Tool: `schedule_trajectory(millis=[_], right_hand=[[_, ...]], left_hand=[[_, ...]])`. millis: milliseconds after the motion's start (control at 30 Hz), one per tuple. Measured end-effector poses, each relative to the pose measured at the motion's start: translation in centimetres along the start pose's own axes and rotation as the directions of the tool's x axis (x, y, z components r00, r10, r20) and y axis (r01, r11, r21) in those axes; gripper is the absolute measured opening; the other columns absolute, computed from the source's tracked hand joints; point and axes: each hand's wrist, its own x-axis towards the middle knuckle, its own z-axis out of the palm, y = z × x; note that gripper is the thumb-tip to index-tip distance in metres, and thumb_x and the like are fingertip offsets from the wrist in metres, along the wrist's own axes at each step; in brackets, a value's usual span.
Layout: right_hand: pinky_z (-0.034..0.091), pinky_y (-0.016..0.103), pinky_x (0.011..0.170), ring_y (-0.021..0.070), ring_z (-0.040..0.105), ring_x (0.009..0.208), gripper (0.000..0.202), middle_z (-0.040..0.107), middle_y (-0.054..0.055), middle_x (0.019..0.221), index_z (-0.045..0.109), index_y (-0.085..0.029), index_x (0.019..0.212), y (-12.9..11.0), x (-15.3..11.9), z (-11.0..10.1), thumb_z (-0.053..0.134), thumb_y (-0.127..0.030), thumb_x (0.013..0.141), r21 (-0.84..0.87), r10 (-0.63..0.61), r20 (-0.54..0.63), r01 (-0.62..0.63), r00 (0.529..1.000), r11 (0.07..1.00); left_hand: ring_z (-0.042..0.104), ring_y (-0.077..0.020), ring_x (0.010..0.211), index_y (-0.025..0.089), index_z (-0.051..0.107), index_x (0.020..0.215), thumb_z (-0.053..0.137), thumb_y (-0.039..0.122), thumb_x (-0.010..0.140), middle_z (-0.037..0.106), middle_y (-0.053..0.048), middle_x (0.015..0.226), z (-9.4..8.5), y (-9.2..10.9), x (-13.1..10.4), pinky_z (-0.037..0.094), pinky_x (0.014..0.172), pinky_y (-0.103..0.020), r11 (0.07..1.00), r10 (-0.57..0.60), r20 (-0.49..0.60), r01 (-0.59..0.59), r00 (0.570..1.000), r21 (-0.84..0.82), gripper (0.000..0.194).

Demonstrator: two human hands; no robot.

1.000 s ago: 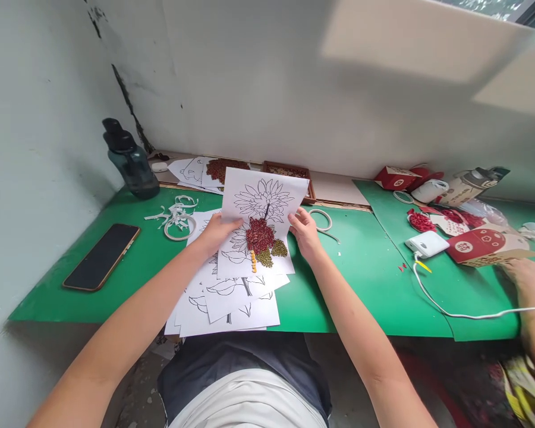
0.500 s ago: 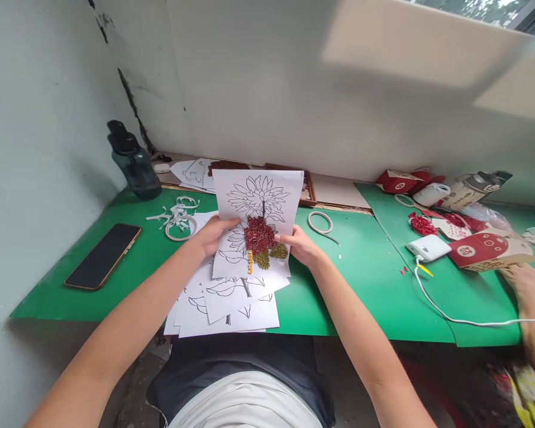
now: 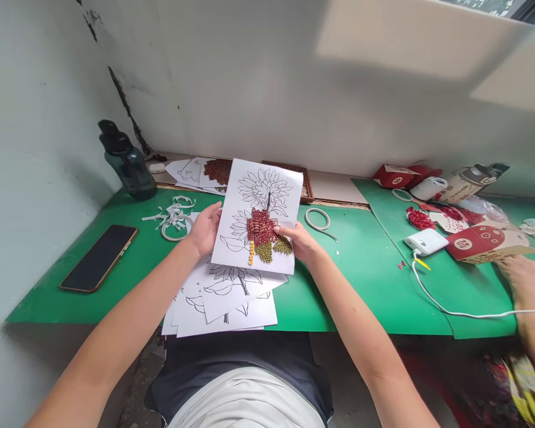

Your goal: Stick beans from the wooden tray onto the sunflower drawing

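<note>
Left hand (image 3: 206, 230) has loosened since the earlier frame, fingers parted beside the sheet, contact unclear. Above stacked drawings (image 3: 254, 314) on the desk (image 3: 356, 285), the right hand (image 3: 303, 242) pinches the bean-decorated sheet (image 3: 258, 221) by its right edge, long axis running away.

The green tabletop (image 3: 361, 273) carries sheets (image 3: 232, 306) on the left hand's (image 3: 204, 230) near side, a phone (image 3: 98, 258) and strips (image 3: 176, 209) to its left, and a coil (image 3: 307, 219) just beyond the right hand (image 3: 305, 245).

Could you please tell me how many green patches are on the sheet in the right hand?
2: the left green patch below the red patch, the right green patch beside the right hand.
</note>
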Motion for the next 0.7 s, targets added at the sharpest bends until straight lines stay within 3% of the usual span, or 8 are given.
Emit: schedule_trajectory(millis=[133, 200, 367, 567, 700], right_hand=[[0.061, 0.059, 0.110, 0.0386, 0.072, 0.129, 0.066, 0.075, 0.010, 0.139, 0.071, -0.025, 0.134, -0.4, 0.2, -0.5, 0.091, -0.043, 0.074, 0.111, -0.036, -0.006, 0.037, 0.999, 0.993], [0.059, 0.059, 0.113, 0.0385, 0.070, 0.133, 0.066, 0.073, 0.010, 0.143, 0.069, -0.023, 0.138, -0.4, 0.3, -0.6, 0.088, -0.043, 0.079, 0.165, -0.034, 0.021, 0.030, 0.999, 0.986], [0.059, 0.048, 0.115, 0.0320, 0.068, 0.136, 0.056, 0.075, 0.005, 0.141, 0.071, -0.025, 0.133, -0.1, 0.3, -0.7, 0.083, -0.043, 0.082, 0.277, -0.055, -0.012, 0.056, 0.998, 0.959], [0.067, 0.036, 0.096, 0.0261, 0.076, 0.117, 0.056, 0.078, 0.004, 0.134, 0.074, -0.025, 0.127, 0.0, -0.4, -0.2, 0.090, -0.027, 0.073, 0.253, -0.064, 0.104, 0.036, 0.993, 0.967], [0.065, 0.039, 0.100, 0.0281, 0.075, 0.119, 0.062, 0.078, 0.006, 0.132, 0.074, -0.027, 0.127, -0.1, -0.6, 0.3, 0.093, -0.023, 0.068, 0.200, -0.061, 0.143, 0.031, 0.988, 0.979]], left_hand=[[0.069, -0.0436, 0.127, 0.015, 0.079, 0.114, 0.056, 0.080, 0.091, 0.079, -0.018, 0.119, 0.4, 0.1, -0.5, 0.060, 0.103, -0.058, 0.999, 0.022, 0.095, -0.024, 0.995, 0.023, 0.073], [0.068, -0.0408, 0.130, 0.016, 0.079, 0.119, 0.057, 0.075, 0.095, 0.078, -0.015, 0.126, 0.8, -0.3, -0.5, 0.060, 0.105, -0.054, 0.999, 0.038, 0.075, -0.038, 0.997, 0.009, 0.068], [0.072, -0.0297, 0.122, 0.020, 0.076, 0.125, 0.062, 0.038, 0.101, 0.077, -0.010, 0.130, 1.9, -0.8, -0.6, 0.061, 0.107, -0.043, 1.000, 0.002, -0.011, -0.002, 1.000, 0.016, 0.033], [0.070, -0.0358, 0.127, 0.019, 0.074, 0.130, 0.057, 0.042, 0.105, 0.075, -0.014, 0.133, 3.0, -0.7, -1.3, 0.055, 0.115, -0.054, 1.000, -0.020, 0.024, 0.019, 1.000, 0.020, 0.039], [0.066, -0.0337, 0.135, 0.020, 0.074, 0.131, 0.045, 0.040, 0.109, 0.077, -0.012, 0.130, 3.0, -1.1, -1.6, 0.051, 0.118, -0.053, 0.999, -0.002, 0.146, 0.007, 0.989, -0.033, 0.041]])
